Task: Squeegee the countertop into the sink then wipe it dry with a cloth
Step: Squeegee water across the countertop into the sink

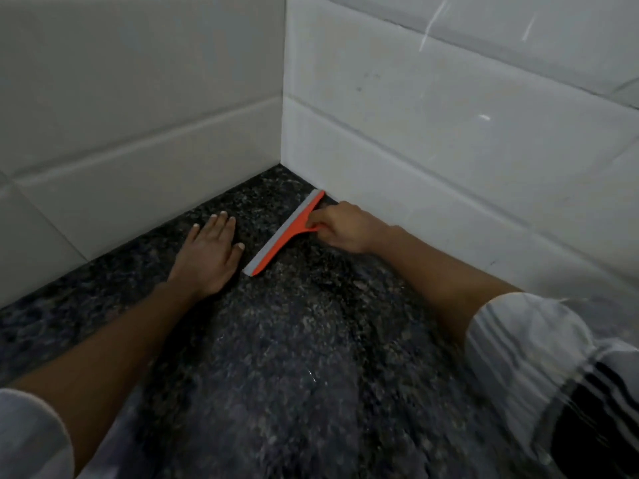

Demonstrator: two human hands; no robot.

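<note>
Our right hand (340, 227) reaches out, fingers curled tight around the orange squeegee (285, 234) handle. Its blade sits on the dark counter (276, 357) near the corner. Our left hand (207, 252) lies flat, fingers straight.

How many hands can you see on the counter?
2. The left hand lies flat on the dark countertop near the corner; the right hand grips the orange squeegee by the wall.
</note>
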